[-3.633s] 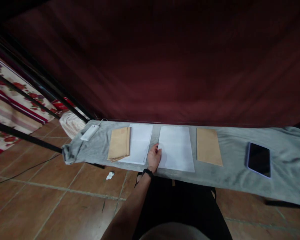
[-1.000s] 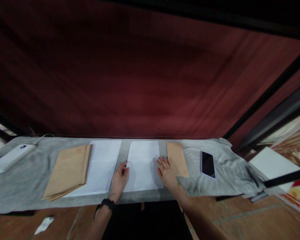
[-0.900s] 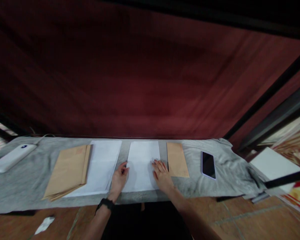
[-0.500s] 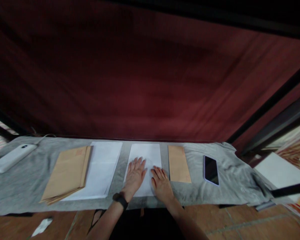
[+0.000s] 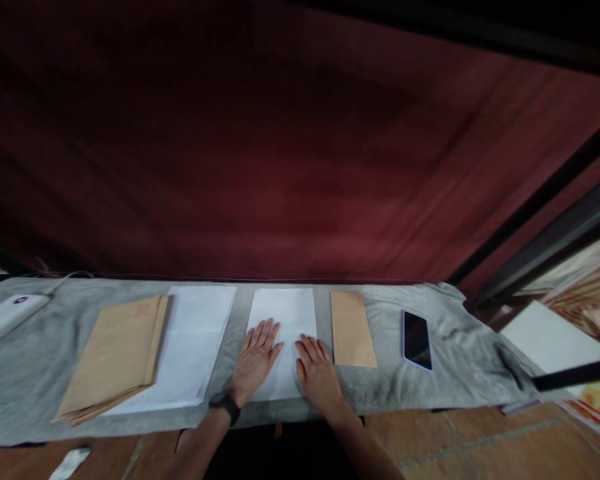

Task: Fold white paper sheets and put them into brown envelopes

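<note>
A sheet of white paper (image 5: 285,310) lies flat on the grey cloth in front of me. My left hand (image 5: 258,353) rests palm down on its left side, fingers stretched out, a dark watch on the wrist. On the sheet's right edge lies my right hand (image 5: 317,370), flat, with the fingers extended and close together. To the right of that hand is a single brown envelope (image 5: 353,330). A stack of white paper (image 5: 195,347) sits left of my left hand, partly covered by a pile of larger brown envelopes (image 5: 113,353).
A phone with a dark screen (image 5: 417,340) lies right of the single envelope. At the far left is a white device (image 5: 10,319) with a cable. The grey cloth (image 5: 460,360) covers the narrow table, backed by a dark red panel (image 5: 300,167). White scrap (image 5: 70,461) lies on the tiled floor.
The whole view has shifted slightly, so the things on the table appear further left. Both hands stay flat on the sheet; the left has moved slightly toward its left edge.
</note>
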{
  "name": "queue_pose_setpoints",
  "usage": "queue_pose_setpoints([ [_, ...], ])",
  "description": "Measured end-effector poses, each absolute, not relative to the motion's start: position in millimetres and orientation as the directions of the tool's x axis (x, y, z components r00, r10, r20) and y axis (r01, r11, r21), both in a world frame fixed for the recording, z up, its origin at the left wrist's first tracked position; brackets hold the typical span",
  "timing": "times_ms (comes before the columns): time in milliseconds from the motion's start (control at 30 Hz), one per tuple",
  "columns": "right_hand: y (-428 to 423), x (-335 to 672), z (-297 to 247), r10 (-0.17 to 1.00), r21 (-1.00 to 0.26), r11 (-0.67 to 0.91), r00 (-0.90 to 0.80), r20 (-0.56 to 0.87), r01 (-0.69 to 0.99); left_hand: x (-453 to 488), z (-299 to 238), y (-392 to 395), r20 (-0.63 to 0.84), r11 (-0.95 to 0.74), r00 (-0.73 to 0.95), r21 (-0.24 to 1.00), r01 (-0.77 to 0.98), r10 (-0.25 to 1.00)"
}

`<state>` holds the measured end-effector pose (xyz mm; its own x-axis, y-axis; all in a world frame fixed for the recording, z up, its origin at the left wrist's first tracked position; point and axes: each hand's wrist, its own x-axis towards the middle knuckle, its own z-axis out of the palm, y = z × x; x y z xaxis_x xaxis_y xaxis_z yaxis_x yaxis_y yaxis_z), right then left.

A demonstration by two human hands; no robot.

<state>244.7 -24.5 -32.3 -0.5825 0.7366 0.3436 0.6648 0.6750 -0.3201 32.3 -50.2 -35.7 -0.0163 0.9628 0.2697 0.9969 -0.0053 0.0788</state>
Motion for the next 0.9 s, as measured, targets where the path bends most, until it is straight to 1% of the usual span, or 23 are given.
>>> queue_pose_setpoints([
  [133,-25.0,245.0,-32.4,0.743,-0.313,0.668,-0.583,0.327,0.676,21.5,-43.5,-86.2,0.319,0.016,-0.035,0.063,0.998,0.947],
  [267,-25.0,244.0,-32.4,0.746,-0.319,0.666,-0.587,0.314,0.674,23.4,-43.2,-122.4,0.354,-0.084,0.077,0.005,0.996,0.932],
  [367,-25.0,243.9,-31.1,0.741,-0.319,0.671,-0.589,0.321,0.67,25.7,-38.6,-139.2,0.338,-0.157,0.163,-0.044,0.987,0.927],
  [467,-26.8,248.0,-28.3,0.705,-0.303,0.709,-0.625,0.334,0.637,23.9,-34.2,-145.0,0.32,-0.198,0.206,-0.057,0.979,0.925],
  [567,-31.0,257.2,-25.4,0.638,-0.282,0.77,-0.701,0.318,0.573,20.1,-32.2,-145.0,0.296,-0.222,0.222,-0.034,0.974,0.929],
  [667,-34.9,267.2,-23.1,0.591,-0.273,0.805,-0.754,0.287,0.527,17.4,-31.9,-145.5,0.272,-0.225,0.212,0.018,0.974,0.939],
  [833,-36.0,273.4,-21.0,0.577,-0.26,0.814,-0.774,0.259,0.52,15.8,-28.1,-161.7,0.238,-0.18,0.142,0.148,0.972,0.961],
  [900,-35.9,272.7,-21.1,0.578,-0.253,0.814,-0.774,0.259,0.523,14.8,-26.7,-175.2,0.25,-0.145,0.092,0.204,0.968,0.964],
])
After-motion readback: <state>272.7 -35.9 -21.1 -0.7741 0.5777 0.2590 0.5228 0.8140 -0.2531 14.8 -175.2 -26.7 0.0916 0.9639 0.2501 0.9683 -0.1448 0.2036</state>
